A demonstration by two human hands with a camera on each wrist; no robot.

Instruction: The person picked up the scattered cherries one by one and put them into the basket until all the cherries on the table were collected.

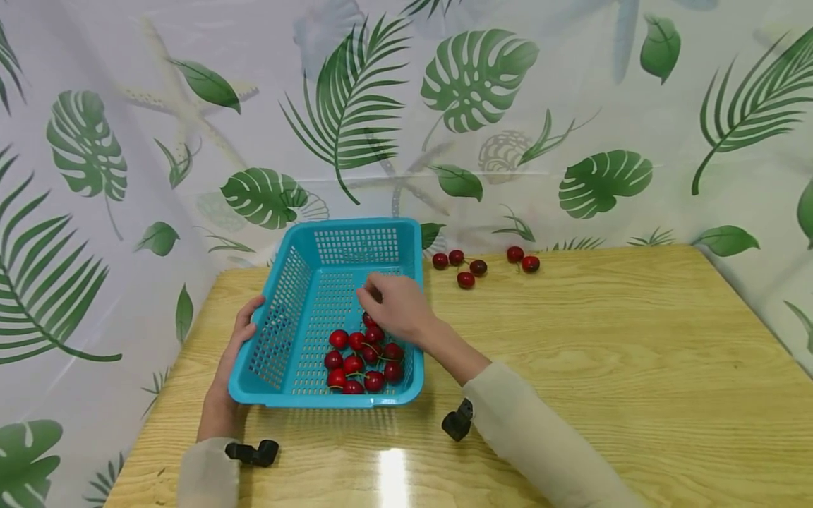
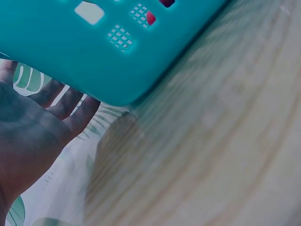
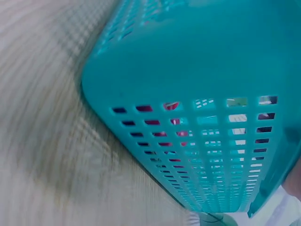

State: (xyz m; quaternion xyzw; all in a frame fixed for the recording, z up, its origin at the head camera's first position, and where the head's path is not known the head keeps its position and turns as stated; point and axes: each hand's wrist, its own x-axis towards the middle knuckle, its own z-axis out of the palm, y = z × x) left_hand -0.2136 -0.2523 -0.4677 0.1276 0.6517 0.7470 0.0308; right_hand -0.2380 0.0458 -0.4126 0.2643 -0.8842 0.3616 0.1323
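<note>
A turquoise plastic basket (image 1: 327, 401) with perforated walls stands on the wooden table. Several red cherries (image 1: 353, 365), some with stems, lie in its near right part. My left hand (image 1: 230, 353) rests against the outside of the basket's left wall, fingertips at the rim. In the left wrist view its fingers (image 2: 83, 113) reach fairly straight toward the wall. My right hand (image 1: 396, 307) is over the basket's right side with curled fingers, just above a partly covered cherry (image 1: 368, 319). Its underside is hidden, so whether it pinches a cherry or stem cannot be seen.
Several loose cherries (image 1: 466, 280) lie on the table right of the basket, near the back edge. Two more cherries (image 1: 523, 259) sit farther right. A leaf-patterned sheet (image 1: 540, 106) hangs behind the table (image 1: 603, 353) and along its left side.
</note>
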